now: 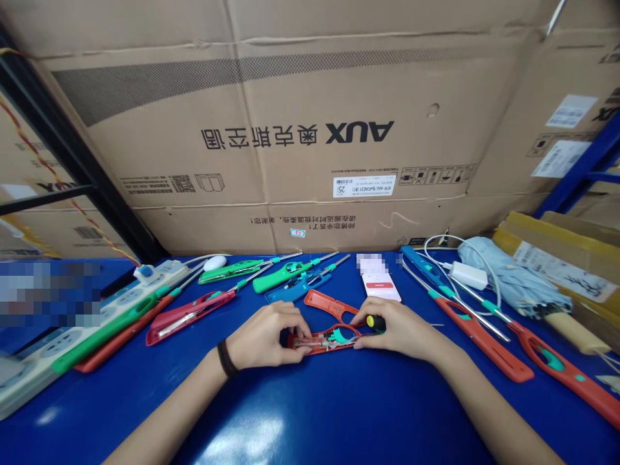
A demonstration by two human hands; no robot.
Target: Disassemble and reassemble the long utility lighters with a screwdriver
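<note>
The opened orange lighter (318, 344), its insides bare, is on or just above the table (271, 407), on the near side of the phone (382, 289) and to its left. The left hand (274, 334) has its grip pinched on the lighter's left end; the right hand's (400, 326) grip appears to hold a yellow-and-black handle (376, 323) while its fingertips steady the other end. Uncovered, the teal trigger (339, 336) could slip out if either pinch loosens or the casing tips. The handle, tucked among busy fingers, might knock those small parts. The loose orange half-shell (323, 301), just left of the phone, could be nudged by the right hand, and anything that popped free might hide around the blue lighter (298, 289), farther left of the phone.
</note>
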